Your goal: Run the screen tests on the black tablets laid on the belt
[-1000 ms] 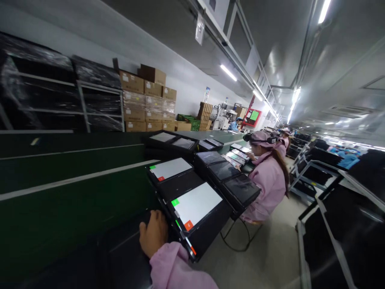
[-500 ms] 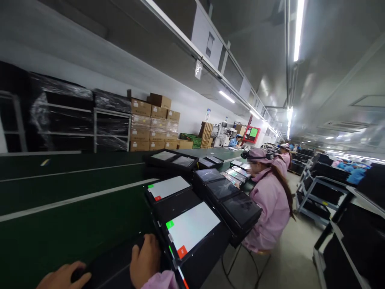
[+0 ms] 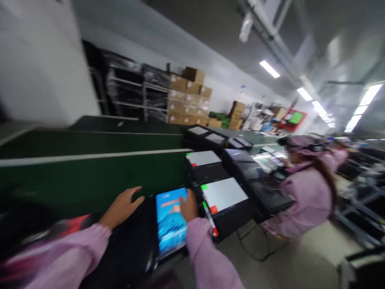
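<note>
Fingers (image 3: 183,205) of my right hand (image 3: 190,206) are bent at the right edge of a tablet (image 3: 171,224), with the thumb lying over the border of its screen. Part of these fingers is hidden, so how firmly they grip I cannot say. The tablet is directly before me, near the edge of the green bench (image 3: 90,172), and its lit screen shows a blue mountain picture with a little orange.

My left hand (image 3: 122,206) is to the left of it, apart from the tablet. Its thumb and forefinger are spread with a clear gap between them, and I see nothing held there. Below this hand lies a black surface (image 3: 132,237), too dark for me to name exactly. Farther left is a blurred red patch (image 3: 78,222) behind my sleeve.

Just to the right of my right hand stands a black tray (image 3: 210,174), which carries two white-lit screens, the nearer one (image 3: 224,194) and the farther one (image 3: 206,158), both with green and red corner marks. Beside it, another tray bears dark screens (image 3: 249,170). Next to that tray sits a co-worker in pink clothing (image 3: 309,192).
</note>
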`<state>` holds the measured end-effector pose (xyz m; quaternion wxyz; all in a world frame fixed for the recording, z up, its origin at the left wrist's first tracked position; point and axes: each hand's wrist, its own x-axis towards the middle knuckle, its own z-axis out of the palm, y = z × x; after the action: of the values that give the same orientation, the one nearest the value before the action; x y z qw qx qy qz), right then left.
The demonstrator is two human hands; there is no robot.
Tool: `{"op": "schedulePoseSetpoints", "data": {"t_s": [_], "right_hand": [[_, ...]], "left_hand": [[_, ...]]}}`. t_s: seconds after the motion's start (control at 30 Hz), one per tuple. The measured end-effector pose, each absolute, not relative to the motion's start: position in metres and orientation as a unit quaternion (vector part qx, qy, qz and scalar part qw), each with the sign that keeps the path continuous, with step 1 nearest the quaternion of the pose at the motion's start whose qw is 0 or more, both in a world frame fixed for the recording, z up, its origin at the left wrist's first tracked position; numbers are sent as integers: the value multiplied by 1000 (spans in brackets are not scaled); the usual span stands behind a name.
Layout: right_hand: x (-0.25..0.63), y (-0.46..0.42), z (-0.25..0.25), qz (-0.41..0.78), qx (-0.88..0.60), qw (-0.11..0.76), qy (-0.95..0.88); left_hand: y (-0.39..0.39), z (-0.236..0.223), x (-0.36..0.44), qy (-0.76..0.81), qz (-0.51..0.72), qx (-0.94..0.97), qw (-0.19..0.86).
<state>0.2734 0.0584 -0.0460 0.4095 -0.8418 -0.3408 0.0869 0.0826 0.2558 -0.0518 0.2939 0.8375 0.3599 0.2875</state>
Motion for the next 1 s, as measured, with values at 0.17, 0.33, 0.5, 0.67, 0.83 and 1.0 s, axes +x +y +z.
{"op": "schedulePoseSetpoints", "data": {"t_s": [0.17, 0.33, 0.5, 0.67, 0.83, 1.0], "right_hand": [[264, -6, -82, 169, -828, 416, -336], [265, -45, -105, 205, -817, 464, -274], [256, -44, -91, 233, -816, 464, -253], [264, -57, -89, 275, -807, 444, -275], [282, -30, -93, 235, -813, 445, -292], [290, -11, -96, 210, -819, 451, -286]], "left_hand": [[215, -52, -73, 479, 325, 782, 230], [144, -96, -182, 630, 388, 576, 348], [120, -109, -186, 575, 433, 480, 502], [121, -116, -188, 549, 417, 522, 503], [159, -109, -175, 627, 382, 581, 350], [154, -67, -123, 516, 363, 758, 165]]}}
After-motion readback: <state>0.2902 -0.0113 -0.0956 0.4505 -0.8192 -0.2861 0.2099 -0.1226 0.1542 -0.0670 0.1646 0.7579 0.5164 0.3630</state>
